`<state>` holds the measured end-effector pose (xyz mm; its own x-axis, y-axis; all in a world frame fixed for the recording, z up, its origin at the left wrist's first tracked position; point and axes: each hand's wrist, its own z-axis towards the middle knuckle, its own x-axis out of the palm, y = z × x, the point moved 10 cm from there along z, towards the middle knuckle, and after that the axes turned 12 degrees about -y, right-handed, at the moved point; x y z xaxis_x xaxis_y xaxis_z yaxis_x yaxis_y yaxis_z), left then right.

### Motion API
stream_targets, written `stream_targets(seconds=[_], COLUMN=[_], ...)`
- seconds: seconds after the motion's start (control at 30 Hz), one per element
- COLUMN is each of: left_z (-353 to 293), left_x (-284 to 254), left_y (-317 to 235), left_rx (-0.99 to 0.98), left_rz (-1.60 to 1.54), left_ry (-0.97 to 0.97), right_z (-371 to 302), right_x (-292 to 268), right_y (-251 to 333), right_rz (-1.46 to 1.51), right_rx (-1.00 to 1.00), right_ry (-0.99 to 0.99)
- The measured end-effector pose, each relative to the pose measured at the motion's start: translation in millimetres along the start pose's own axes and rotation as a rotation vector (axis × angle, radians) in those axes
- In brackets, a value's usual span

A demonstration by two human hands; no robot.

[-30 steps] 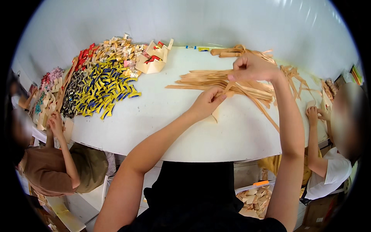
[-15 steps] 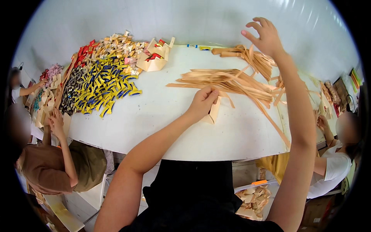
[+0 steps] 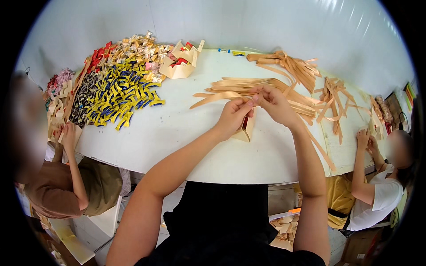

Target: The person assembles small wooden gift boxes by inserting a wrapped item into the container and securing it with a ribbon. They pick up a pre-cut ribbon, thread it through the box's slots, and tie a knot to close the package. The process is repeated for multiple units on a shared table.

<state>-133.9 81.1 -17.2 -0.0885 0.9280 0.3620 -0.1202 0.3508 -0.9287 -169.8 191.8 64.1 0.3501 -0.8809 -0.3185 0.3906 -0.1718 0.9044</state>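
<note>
A small cream paper box stands near the middle of the white table, with something dark red showing inside. My left hand is closed in a pinch at the box's top. Thumb against thumb with it, my right hand pinches a peach satin ribbon; the fingers partly hide the ribbon and the box top. Just beyond both hands lies a bundle of peach ribbons.
A heap of yellow-and-blue wrapped candies covers the left. Filled cream boxes stand behind it. More ribbons lie at the far right. A person in brown works at left, another in white at right.
My right hand has come down from high at the right to meet my left hand above the box. The left hand stays in place. A ribbon now runs leftward from the fingers.
</note>
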Motion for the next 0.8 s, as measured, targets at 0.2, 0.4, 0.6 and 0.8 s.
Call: stream_targets(seconds=[0.2,0.4,0.6,0.8], left_z=[-1,4,-4,-16], left_x=[8,-3,7,3], left_y=[-8,1,-10,-29], left_rx=[0.078,0.009,0.026,0.323], left_rz=[0.099,-0.091,-0.071,0.09], left_ry=[0.064,0.029,0.089,-0.004], right_z=[4,-20,-39,-26], right_x=[-13,-12,6,-2], right_y=[10,23,-13,-21], right_rz=[0.143,-0.012,-0.137,-0.265], right_rx=[0.058,0.235,0.299,0.084], right_ry=[-0.212,-0.061,-0.057,-0.259])
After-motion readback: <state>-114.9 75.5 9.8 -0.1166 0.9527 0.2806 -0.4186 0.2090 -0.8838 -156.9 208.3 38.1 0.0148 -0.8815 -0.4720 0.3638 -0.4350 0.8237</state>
